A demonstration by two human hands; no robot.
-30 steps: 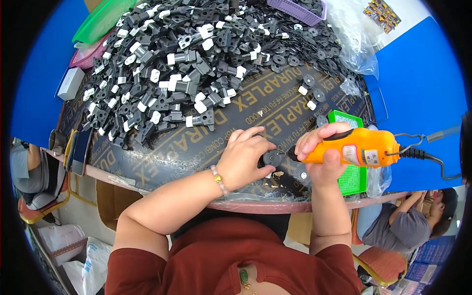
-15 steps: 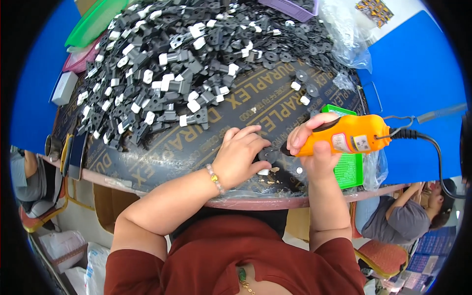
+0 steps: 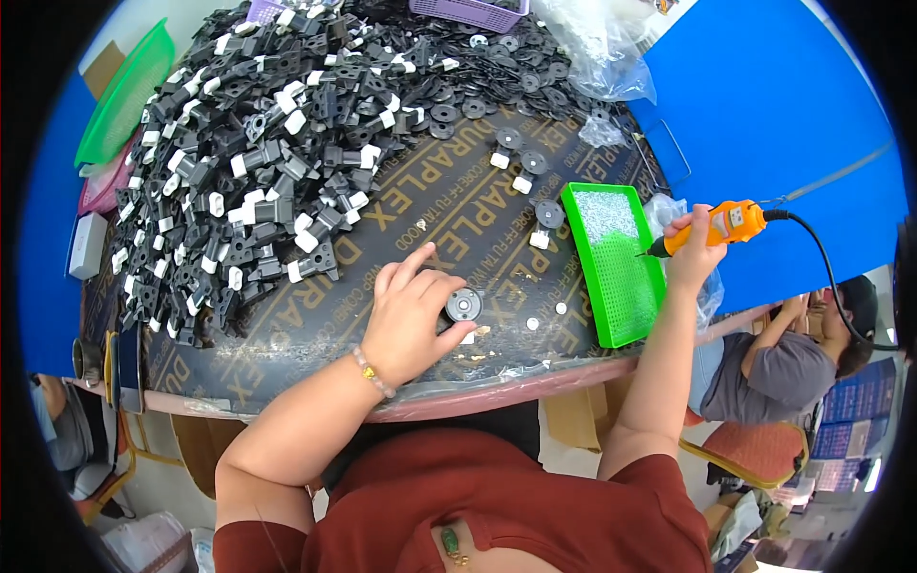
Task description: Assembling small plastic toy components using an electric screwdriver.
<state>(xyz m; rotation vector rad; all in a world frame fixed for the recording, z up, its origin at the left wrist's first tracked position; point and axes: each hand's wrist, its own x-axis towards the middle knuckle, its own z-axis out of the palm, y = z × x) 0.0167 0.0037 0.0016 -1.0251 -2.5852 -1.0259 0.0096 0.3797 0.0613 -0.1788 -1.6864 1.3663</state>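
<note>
Your left hand point(image 3: 406, 320): half-curled, thumb and finger gripping black disc part point(image 3: 464, 305), inside counter's point(image 3: 506, 267) front edge. Your right hand point(image 3: 695, 250): wrapped round orange driver point(image 3: 734, 222), tip at green tray's point(image 3: 585, 272) right rim. Bare room between.

From here I log: electric screwdriver point(image 3: 734, 223), glossy orange plastic; tray point(image 3: 632, 332), green plastic; round part point(image 3: 464, 304), black, slightly shiny; tabletop point(image 3: 525, 279), scuffed, semi-gloss.

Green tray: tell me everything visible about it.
The green tray is a long, shallow, plastic-looking rectangle with raised walls and a gridded floor. It lies askew on the dark tabletop. Small silvery pieces cover its far part; its near floor shows green. The orange tool overlaps its right side in view; contact is unclear.
</note>
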